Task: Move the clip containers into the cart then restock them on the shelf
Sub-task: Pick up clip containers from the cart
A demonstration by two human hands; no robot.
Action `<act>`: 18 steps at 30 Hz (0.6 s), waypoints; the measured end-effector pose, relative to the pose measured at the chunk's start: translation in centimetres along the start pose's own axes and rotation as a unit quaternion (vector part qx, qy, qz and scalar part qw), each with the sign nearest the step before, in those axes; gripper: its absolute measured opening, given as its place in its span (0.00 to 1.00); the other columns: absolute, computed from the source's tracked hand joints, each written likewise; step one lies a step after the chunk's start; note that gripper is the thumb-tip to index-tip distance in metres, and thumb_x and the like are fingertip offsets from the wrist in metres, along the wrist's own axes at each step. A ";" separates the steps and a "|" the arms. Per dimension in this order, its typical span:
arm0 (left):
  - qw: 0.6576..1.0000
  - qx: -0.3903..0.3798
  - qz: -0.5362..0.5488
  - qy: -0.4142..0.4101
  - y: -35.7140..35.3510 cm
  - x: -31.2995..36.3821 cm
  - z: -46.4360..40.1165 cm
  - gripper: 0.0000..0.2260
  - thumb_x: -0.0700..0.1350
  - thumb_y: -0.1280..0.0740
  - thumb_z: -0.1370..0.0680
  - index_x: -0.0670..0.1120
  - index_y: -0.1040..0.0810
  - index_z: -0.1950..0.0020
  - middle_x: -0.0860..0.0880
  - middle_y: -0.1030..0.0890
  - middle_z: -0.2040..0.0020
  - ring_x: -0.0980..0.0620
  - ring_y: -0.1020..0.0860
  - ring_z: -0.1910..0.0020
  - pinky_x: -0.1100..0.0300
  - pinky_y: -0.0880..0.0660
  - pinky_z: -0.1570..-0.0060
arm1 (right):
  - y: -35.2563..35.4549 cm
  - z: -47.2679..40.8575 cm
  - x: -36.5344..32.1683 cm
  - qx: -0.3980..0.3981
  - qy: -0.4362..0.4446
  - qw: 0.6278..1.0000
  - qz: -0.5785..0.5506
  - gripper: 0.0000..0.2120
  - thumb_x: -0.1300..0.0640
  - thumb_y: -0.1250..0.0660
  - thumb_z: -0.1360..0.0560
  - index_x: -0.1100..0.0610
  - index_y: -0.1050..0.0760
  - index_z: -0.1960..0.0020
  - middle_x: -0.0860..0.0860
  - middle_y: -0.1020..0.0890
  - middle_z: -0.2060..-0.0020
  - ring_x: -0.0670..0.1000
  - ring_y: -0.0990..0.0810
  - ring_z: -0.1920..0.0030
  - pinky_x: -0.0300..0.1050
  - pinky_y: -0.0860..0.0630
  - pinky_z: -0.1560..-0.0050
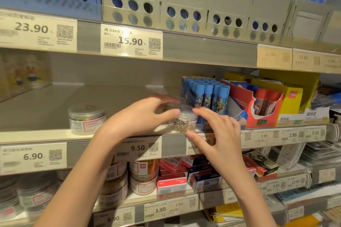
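A clear round container of silver clips (184,120) stands at the front of the middle shelf (46,134), beside the glue sticks. My left hand (144,116) wraps over its top and left side, thumb against the lid. My right hand (215,131) hovers on its right, fingers spread, index fingertip at the lid's edge and thumb at the shelf's price strip. Whether the right fingers touch the container is unclear. Another clear container with coloured clips (85,120) stands further left on the same shelf.
Blue-capped glue sticks (210,96) and red and yellow glue boxes (267,101) fill the shelf's right part. Grey file boxes (193,2) sit on the shelf above. The shelf below holds several clip tubs (144,177) and staple boxes (175,177).
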State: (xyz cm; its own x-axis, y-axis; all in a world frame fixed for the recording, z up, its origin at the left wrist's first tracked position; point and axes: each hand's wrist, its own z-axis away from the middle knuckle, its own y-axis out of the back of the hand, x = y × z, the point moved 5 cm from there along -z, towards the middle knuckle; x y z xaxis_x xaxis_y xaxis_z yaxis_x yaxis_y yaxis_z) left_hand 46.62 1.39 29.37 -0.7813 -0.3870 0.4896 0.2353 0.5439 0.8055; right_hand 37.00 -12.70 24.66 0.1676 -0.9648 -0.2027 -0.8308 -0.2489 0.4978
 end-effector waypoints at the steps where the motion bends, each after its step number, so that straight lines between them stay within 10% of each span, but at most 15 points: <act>1: 1.000 -0.011 0.005 -0.008 -0.2 0.2 -0.1 0.18 0.54 0.39 0.22 0.56 0.30 0.33 0.60 0.28 0.33 0.63 0.31 0.35 0.61 0.36 0.32 | 0.0 0.0 0.0 0.001 0.000 1.000 -0.001 0.21 0.35 0.41 0.28 0.38 0.34 0.37 0.30 0.32 0.41 0.34 0.35 0.46 0.31 0.49 0.39; 13: 0.999 0.030 0.024 -0.024 0.1 0.2 0.7 0.22 0.57 0.34 0.27 0.57 0.29 0.33 0.60 0.27 0.34 0.64 0.31 0.34 0.57 0.34 0.32 | 0.0 0.1 0.1 0.000 0.004 1.000 -0.001 0.22 0.36 0.41 0.28 0.40 0.32 0.36 0.32 0.31 0.40 0.34 0.35 0.47 0.37 0.45 0.40; 18: 0.987 0.147 0.038 -0.056 3.4 0.7 5.2 0.13 0.46 0.31 0.26 0.58 0.23 0.43 0.62 0.21 0.43 0.67 0.26 0.42 0.71 0.32 0.39 | 0.1 0.2 0.3 0.003 0.009 1.000 -0.001 0.22 0.35 0.42 0.28 0.40 0.32 0.36 0.33 0.30 0.40 0.36 0.34 0.48 0.30 0.50 0.39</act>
State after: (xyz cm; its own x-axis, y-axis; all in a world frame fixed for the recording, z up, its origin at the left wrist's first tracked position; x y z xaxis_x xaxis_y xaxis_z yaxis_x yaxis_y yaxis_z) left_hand 43.88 6.85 30.65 -0.8311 -0.2602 0.4915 0.1309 0.7674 0.6276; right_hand 36.90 -12.96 24.48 0.1785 -0.9655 -0.1895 -0.8336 -0.2507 0.4923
